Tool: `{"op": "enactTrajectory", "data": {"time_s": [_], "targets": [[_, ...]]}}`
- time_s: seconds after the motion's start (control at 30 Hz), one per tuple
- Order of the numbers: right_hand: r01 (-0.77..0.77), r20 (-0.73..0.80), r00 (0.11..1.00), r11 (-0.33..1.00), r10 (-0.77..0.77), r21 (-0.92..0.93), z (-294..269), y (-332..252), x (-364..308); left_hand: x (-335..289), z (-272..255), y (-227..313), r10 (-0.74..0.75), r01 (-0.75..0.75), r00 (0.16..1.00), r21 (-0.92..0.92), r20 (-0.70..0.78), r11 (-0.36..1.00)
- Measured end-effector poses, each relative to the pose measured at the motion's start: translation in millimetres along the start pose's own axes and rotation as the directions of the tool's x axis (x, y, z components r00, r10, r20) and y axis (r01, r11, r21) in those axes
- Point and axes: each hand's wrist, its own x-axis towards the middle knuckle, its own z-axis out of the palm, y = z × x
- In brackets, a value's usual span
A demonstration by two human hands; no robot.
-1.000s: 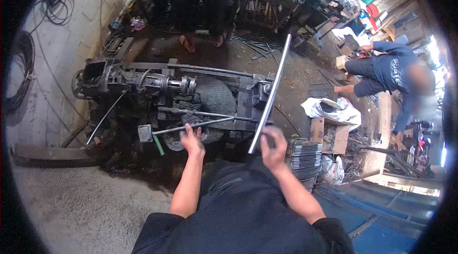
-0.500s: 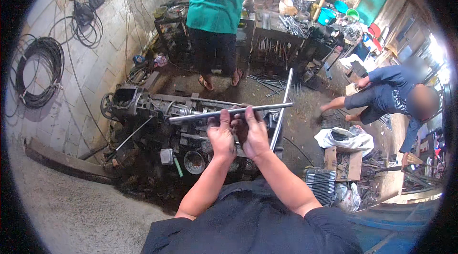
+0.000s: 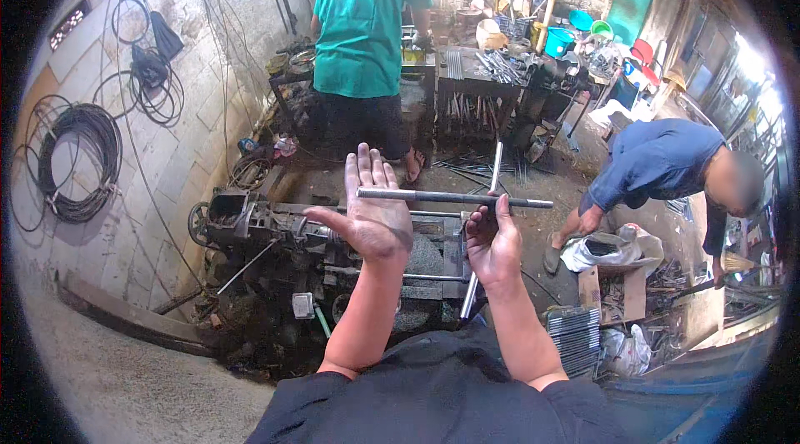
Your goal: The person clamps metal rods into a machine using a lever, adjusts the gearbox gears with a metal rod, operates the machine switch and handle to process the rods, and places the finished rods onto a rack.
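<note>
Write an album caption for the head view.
Left hand open, right hand gripping a slender dark-grey metal rod, a dark metal machine beyond.

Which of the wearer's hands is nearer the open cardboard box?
Right. The right hand, holding the metal rod, is up and left of the cardboard box in view; the left hand, open, the rod across it, is farther left.

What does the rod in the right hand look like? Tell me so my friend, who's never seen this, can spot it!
Start at the big metal machine, left of centre, then find the right hand. It grips the rod, which runs across the open left hand. Unlike the shiny bar crossing steeply behind it, this rod lies nearly level, its dark middle between paler ends.
</note>
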Motion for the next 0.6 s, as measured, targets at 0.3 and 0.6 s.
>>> {"op": "enactTrajectory", "data": {"time_s": [0.3,0.6], "targets": [[-0.008,-0.038,0.999,1.0,0.009,0.015,-14,-6,-1,-6,3,-15,0.001,-0.001,1.0,0.004,0.029,1.0],[0.079,-0.013,0.997,0.995,-0.08,-0.057,1,-8,-11,-60,-18,-58,-0.436,0.332,0.897,0.538,0.074,0.775]]}}
